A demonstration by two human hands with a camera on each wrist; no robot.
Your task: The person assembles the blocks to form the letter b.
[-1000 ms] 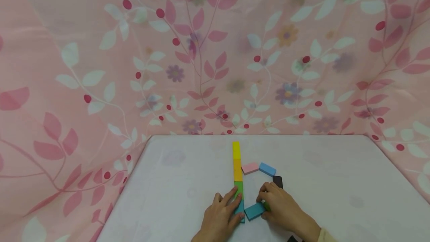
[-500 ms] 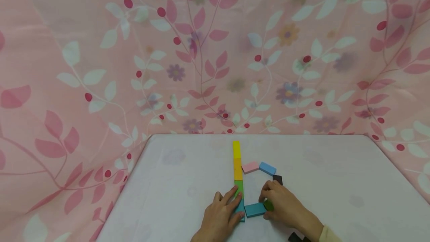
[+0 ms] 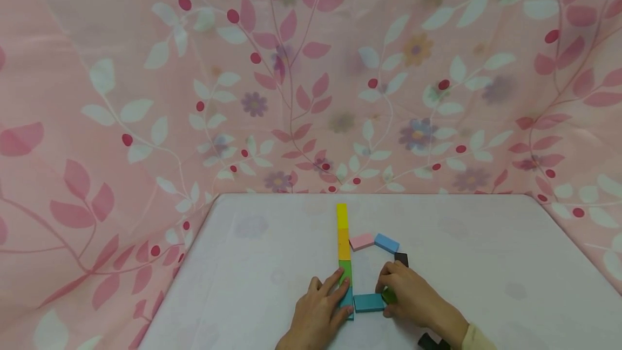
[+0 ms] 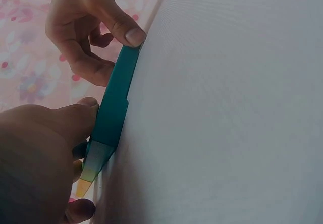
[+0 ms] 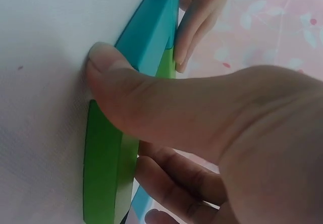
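Note:
A straight row of blocks runs away from me in the head view: a teal block (image 3: pixel 346 297), a green block (image 3: pixel 345 267), an orange-yellow block (image 3: pixel 344 244) and a yellow block (image 3: pixel 342 216). My left hand (image 3: pixel 318 312) rests with fingers extended on the green and teal ones, thumb by the near end. Branching off rightward is a second teal block (image 3: pixel 368 302). Thumb and fingers of my right hand (image 3: pixel 413 298) pinch its right end. A dark green block (image 5: pixel 103 168) lies against that end, partly covered by the right hand.
A pink block (image 3: pixel 362 242), a blue block (image 3: pixel 386 243) and a black block (image 3: pixel 401 259) curve from the row toward the right hand. More dark blocks (image 3: pixel 427 341) lie near the right forearm. Floral cloth (image 3: pixel 311 96) hangs behind the white table (image 3: pixel 243 263).
The branching teal block has turned from slanted to nearly level, its right end coming toward me. The right hand has shifted slightly right; the left hand stays on the row.

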